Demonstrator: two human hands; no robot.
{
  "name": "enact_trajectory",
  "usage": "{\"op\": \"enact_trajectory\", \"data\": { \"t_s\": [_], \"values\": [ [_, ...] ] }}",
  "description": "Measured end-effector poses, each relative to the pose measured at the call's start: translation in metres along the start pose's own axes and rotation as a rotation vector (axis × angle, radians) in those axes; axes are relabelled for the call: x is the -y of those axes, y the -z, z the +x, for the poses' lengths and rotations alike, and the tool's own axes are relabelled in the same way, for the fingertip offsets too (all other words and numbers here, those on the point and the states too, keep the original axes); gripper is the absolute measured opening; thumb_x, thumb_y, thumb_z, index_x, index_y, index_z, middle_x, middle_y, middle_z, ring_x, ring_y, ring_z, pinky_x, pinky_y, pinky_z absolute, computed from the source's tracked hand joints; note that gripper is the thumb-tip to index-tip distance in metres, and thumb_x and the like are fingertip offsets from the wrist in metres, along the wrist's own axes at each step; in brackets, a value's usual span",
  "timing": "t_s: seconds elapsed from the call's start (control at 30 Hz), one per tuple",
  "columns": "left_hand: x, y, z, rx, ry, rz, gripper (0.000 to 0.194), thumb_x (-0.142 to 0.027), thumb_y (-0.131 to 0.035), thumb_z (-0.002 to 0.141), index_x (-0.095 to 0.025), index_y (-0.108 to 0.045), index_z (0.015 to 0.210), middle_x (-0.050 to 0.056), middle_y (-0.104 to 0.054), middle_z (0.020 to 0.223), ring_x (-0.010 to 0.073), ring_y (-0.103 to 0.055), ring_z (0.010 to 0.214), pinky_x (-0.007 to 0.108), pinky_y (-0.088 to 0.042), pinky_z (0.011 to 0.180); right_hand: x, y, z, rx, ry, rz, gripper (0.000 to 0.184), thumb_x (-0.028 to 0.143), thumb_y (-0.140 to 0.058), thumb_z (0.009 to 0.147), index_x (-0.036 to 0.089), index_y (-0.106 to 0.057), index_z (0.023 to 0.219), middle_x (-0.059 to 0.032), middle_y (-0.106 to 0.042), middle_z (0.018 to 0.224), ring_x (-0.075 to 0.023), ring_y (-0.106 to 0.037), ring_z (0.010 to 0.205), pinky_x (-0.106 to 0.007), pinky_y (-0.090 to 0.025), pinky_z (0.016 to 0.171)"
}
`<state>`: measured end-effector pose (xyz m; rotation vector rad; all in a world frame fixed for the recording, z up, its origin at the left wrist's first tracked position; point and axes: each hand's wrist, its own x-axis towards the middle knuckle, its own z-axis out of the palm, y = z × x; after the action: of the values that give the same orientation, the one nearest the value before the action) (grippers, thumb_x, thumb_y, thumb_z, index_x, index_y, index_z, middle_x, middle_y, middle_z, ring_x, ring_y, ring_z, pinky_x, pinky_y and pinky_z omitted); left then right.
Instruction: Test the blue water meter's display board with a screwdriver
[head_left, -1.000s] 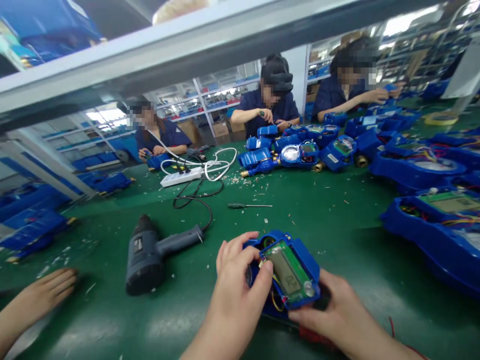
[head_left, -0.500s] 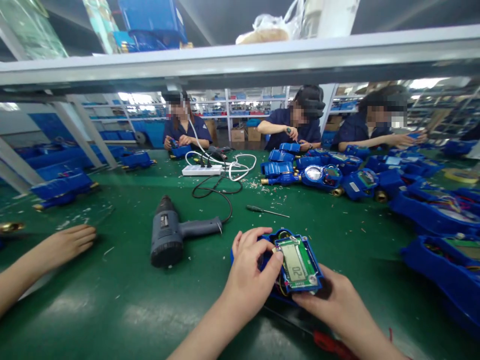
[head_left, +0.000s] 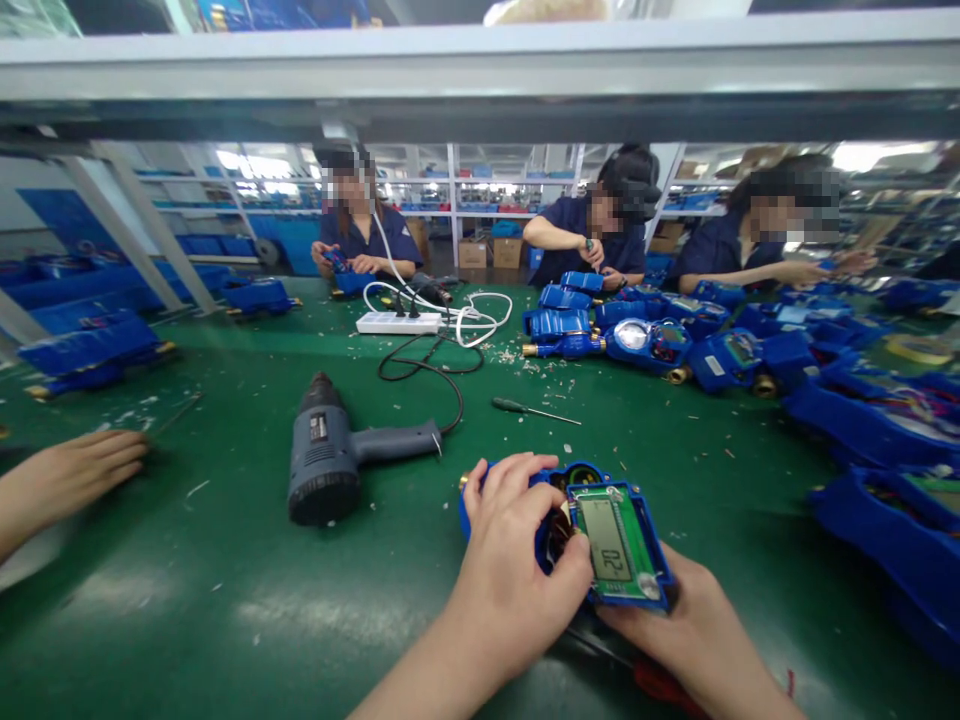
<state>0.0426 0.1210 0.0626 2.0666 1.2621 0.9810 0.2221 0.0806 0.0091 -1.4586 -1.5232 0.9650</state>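
Blue meter (head_left: 634,530): in both hands over the green bench (head_left: 412,620), open side up, display (head_left: 604,541) showing digits; whether it touches the bench cannot be told.
Left hand (head_left: 517,550): fingers clamped on the meter's left part, thumb beside the display.
Right hand (head_left: 686,610): clamped on its lower right corner, some fingers hidden.
Heat gun (head_left: 326,455): lying left of the meter.
Screwdriver (head_left: 523,408): lying beyond the meter.
Co-worker's hand (head_left: 82,475): at far left, well apart.
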Motion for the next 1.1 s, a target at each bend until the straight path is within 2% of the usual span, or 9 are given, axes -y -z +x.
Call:
{"op": "enact_trajectory", "data": {
  "t_s": [0.13,0.27,0.43,0.53,0.8,0.93,1.1],
  "values": [
    [0.001,-0.002,-0.001,0.012,-0.025,0.023,0.009,-0.02,-0.056,0.076,-0.022,-0.062,0.082,0.008,-0.063,0.126,0.0295,-0.05,0.127,0.065,-0.015,0.113,0.0,0.001,0.0,0.001,-0.01,0.002,0.04,0.043,-0.075,0.069,0.016,-0.072,0.098,-0.006,-0.073,0.087,-0.026,-0.069,0.078,-0.03,-0.059,0.07],
    [0.004,-0.005,-0.002,-0.018,-0.045,0.046,0.011,-0.018,-0.056,0.075,-0.021,-0.059,0.085,0.01,-0.063,0.125,0.03,-0.05,0.128,0.066,-0.015,0.112,0.002,0.0,0.0,0.012,-0.003,0.029,0.041,0.043,-0.074,0.068,0.016,-0.072,0.098,-0.0048,-0.072,0.084,-0.0238,-0.068,0.073,-0.028,-0.058,0.067],
    [0.007,-0.009,-0.001,-0.11,-0.074,-0.007,0.026,-0.018,-0.059,0.074,-0.021,-0.052,0.1,0.013,-0.061,0.124,0.0304,-0.052,0.122,0.064,-0.029,0.108,0.003,-0.002,-0.001,0.012,-0.007,0.096,0.04,0.043,-0.073,0.069,0.014,-0.072,0.097,-0.0061,-0.072,0.084,-0.0236,-0.068,0.075,-0.028,-0.058,0.069],
    [0.008,-0.011,-0.001,-0.137,-0.109,-0.01,0.026,-0.019,-0.06,0.075,-0.022,-0.053,0.101,0.012,-0.061,0.122,0.0305,-0.054,0.119,0.062,-0.033,0.106,0.002,-0.002,-0.001,0.005,-0.009,0.121,0.04,0.043,-0.074,0.069,0.014,-0.072,0.096,-0.0062,-0.072,0.084,-0.0237,-0.068,0.074,-0.029,-0.058,0.068],
    [0.011,-0.012,-0.002,-0.111,-0.183,0.007,0.012,-0.019,-0.064,0.078,-0.024,-0.06,0.089,0.004,-0.071,0.104,0.025,-0.063,0.105,0.055,-0.028,0.108,-0.004,0.0,-0.002,-0.018,-0.009,0.09,0.038,0.043,-0.075,0.069,0.015,-0.071,0.096,-0.0054,-0.072,0.083,-0.0231,-0.068,0.073,-0.029,-0.059,0.068],
    [0.012,-0.012,-0.002,-0.113,-0.198,0.009,0.015,-0.018,-0.065,0.078,-0.024,-0.059,0.09,0.001,-0.073,0.098,0.0236,-0.065,0.098,0.057,-0.024,0.108,-0.002,-0.001,-0.002,-0.01,-0.016,0.103,0.037,0.044,-0.074,0.069,0.016,-0.071,0.094,-0.0048,-0.072,0.081,-0.0226,-0.067,0.071,-0.029,-0.058,0.067],
    [0.013,-0.011,-0.003,-0.084,-0.193,0.039,0.015,-0.019,-0.064,0.079,-0.025,-0.059,0.093,0.001,-0.073,0.098,0.0231,-0.065,0.099,0.056,-0.024,0.109,0.002,-0.002,-0.002,-0.005,-0.013,0.135,0.035,0.042,-0.073,0.069,0.016,-0.07,0.092,-0.005,-0.071,0.08,-0.0227,-0.067,0.071,-0.028,-0.058,0.066]
  ]
}}
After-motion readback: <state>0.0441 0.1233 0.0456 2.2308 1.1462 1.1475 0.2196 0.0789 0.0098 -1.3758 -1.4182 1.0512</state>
